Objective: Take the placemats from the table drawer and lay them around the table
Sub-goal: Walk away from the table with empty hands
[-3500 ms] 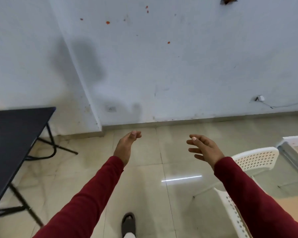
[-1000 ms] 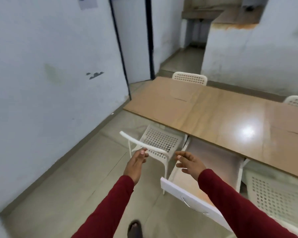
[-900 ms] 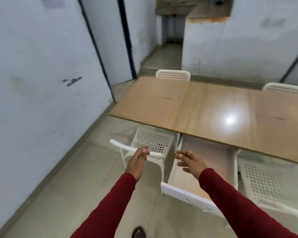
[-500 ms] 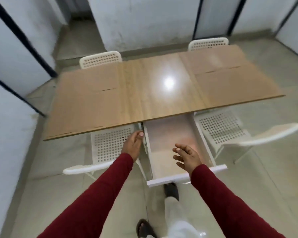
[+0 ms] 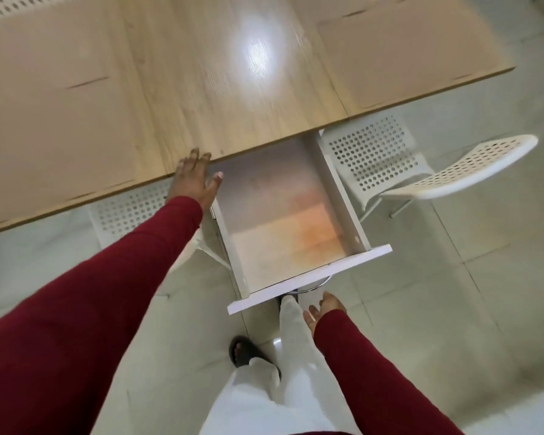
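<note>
The white table drawer (image 5: 311,277) stands pulled out from under the wooden table (image 5: 233,98); its inside looks bare, with an orange tint on the bottom. Flat tan rectangles that look like placemats lie on the tabletop, one at the left (image 5: 54,120) and one at the right (image 5: 405,54). My left hand (image 5: 195,177) is open with fingers spread, at the table's front edge beside the drawer's left wall. My right hand (image 5: 325,310) is open, palm up, just below and in front of the drawer front. Neither hand holds anything.
A white perforated chair (image 5: 453,171) stands right of the drawer, turned partly away. Another white chair seat (image 5: 129,208) is tucked under the table on the left. My legs and sandalled foot (image 5: 245,353) are on the tiled floor below the drawer.
The view swung from a wall to the table and closed in on the drawer. My left hand rose to the table edge; my right hand dropped from over the drawer to below its front.
</note>
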